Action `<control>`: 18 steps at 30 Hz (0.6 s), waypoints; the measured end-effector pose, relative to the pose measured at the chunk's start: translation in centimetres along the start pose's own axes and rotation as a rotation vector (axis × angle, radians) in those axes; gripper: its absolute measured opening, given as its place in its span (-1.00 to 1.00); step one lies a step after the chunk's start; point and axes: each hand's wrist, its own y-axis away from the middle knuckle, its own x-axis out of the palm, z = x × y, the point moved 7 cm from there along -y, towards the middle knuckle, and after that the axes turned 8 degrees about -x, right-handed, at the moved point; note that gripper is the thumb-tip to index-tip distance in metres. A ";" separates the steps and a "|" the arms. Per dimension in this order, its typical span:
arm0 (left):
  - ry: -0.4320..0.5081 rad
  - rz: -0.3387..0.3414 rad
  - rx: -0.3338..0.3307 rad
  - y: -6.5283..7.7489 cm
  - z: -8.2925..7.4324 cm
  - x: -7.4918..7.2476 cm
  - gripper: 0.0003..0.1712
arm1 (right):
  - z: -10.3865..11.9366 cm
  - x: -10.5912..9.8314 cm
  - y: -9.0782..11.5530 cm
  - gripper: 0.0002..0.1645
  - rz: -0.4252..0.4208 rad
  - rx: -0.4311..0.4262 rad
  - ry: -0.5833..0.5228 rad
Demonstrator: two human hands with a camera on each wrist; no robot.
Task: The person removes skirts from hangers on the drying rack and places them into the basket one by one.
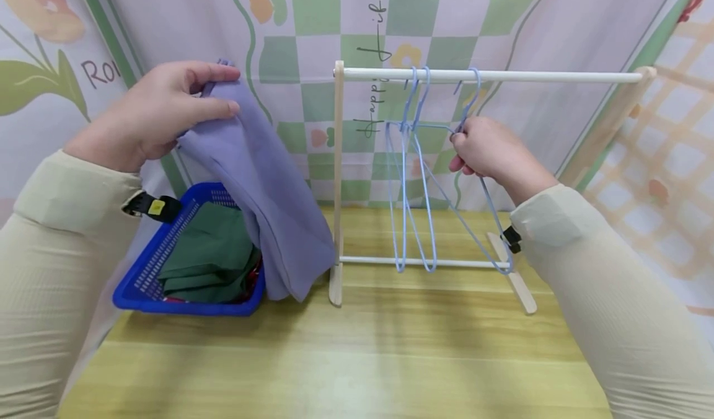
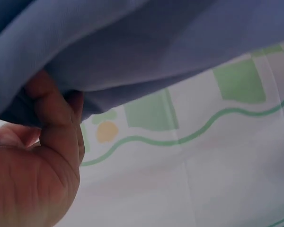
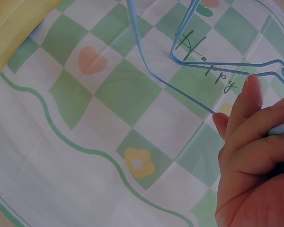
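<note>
My left hand (image 1: 162,106) holds a lavender garment (image 1: 262,183) by its upper edge. Seen from the left wrist, the fingers (image 2: 52,111) are bent into the fabric (image 2: 123,56). The garment hangs in long folds beside the basket, its lower end close to the rack's left post. On the right, my right hand (image 1: 488,146) grips the neck of a light blue hanger (image 1: 493,205), whose hook is at the rack's top bar. To its left two similar hangers (image 1: 428,220) hang close together. The right wrist view shows curled fingers (image 3: 255,142) around the hanger.
A wooden rack (image 1: 338,158) with a white top bar (image 1: 558,77) stands on the wood-grain table (image 1: 357,369). Left of it, a blue plastic basket (image 1: 184,307) contains folded dark green cloth (image 1: 212,251) with something red beneath. A patterned curtain (image 1: 307,53) hangs behind.
</note>
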 end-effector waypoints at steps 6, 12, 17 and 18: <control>0.244 0.008 -0.008 -0.6 0.3 -0.5 -0.59 | 0.0 -0.1 0.1 -0.50 -0.003 -0.002 -0.007; 0.273 0.005 -0.033 -0.9 0.3 -1.0 -0.65 | 0.0 -0.2 0.1 -0.50 -0.007 -0.006 -0.001; 0.325 0.029 -0.024 -1.2 0.6 -0.8 -0.47 | 0.0 -0.1 -0.1 -0.48 -0.005 -0.006 0.011; 0.345 0.036 -0.023 -1.2 0.6 -0.7 -0.44 | 0.0 -0.1 -0.1 -0.47 -0.003 -0.006 0.010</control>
